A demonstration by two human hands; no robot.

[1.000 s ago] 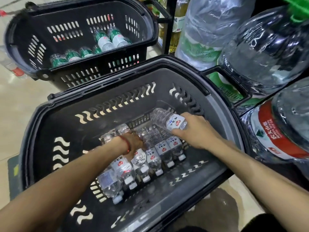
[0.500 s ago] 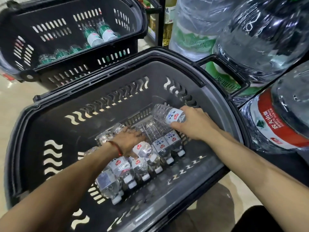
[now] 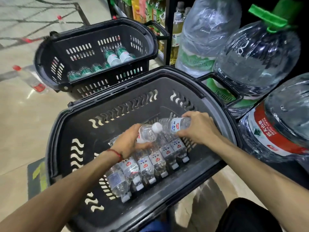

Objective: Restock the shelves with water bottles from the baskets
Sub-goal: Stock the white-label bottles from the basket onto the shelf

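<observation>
- The left hand [image 3: 128, 143] is inside the large dark grey plastic basket [image 3: 78, 126], above its bottom. Its fingers are curled around a small clear plastic water bottle with a white cap [image 3: 148, 133], and the cap points towards the right side of the basket.
- The right hand [image 3: 199, 129] is also inside this basket, near its far right wall. Its fingers grasp a second small clear bottle with a white and red label [image 3: 178, 125], which lies nearly level.
- Both held bottles are above a row of similar clear bottles [image 3: 150, 164], which lie side by side on the bottom of the basket, caps towards its near wall.
- Behind the basket stands a black slotted plastic basket [image 3: 75, 39] with green-labelled bottles [image 3: 115, 57] inside.
- To the right of the basket are big clear water jugs [image 3: 257, 52].
</observation>
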